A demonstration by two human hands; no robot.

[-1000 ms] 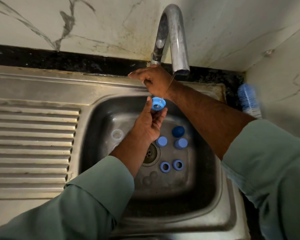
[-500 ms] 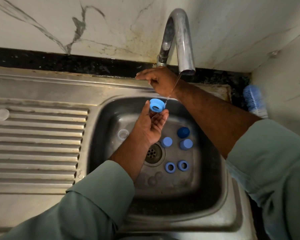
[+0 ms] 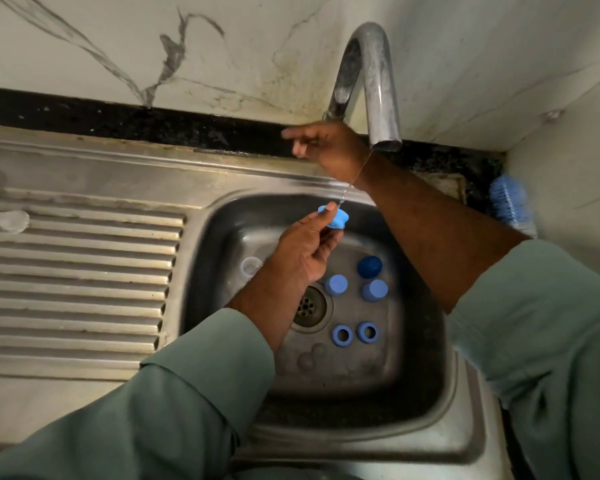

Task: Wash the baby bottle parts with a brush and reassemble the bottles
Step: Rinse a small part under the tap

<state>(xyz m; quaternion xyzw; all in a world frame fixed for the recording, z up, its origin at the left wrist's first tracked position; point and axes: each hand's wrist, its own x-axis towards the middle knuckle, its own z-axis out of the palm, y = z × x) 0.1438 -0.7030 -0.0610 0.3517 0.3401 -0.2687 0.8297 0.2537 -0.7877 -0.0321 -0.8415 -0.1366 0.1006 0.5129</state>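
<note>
My left hand point(image 3: 305, 251) pinches a blue screw ring point(image 3: 336, 218) over the sink basin point(image 3: 423, 341), under a thin stream of water from the tap point(image 3: 378, 81). My right hand point(image 3: 326, 148) hovers by the tap's base with the index finger pointing left and nothing visible in it. On the basin floor lie two light blue caps point(image 3: 336, 285) point(image 3: 374, 290), a dark blue cap point(image 3: 369, 266) and two blue rings point(image 3: 342, 335) point(image 3: 367, 331). A clear bottle point(image 3: 252, 266) lies partly behind my left wrist. Clear teats point(image 3: 307, 358) sit near the drain point(image 3: 309, 306).
A blue bottle brush point(image 3: 508, 202) leans in the corner to the right of the sink. A clear piece point(image 3: 6, 220) rests on the ribbed drainboard point(image 3: 84, 289) at the far left. A marble wall rises behind the tap.
My left hand has tilted the blue ring onto its side under the stream. My right hand's fingers have spread away from the tap base.
</note>
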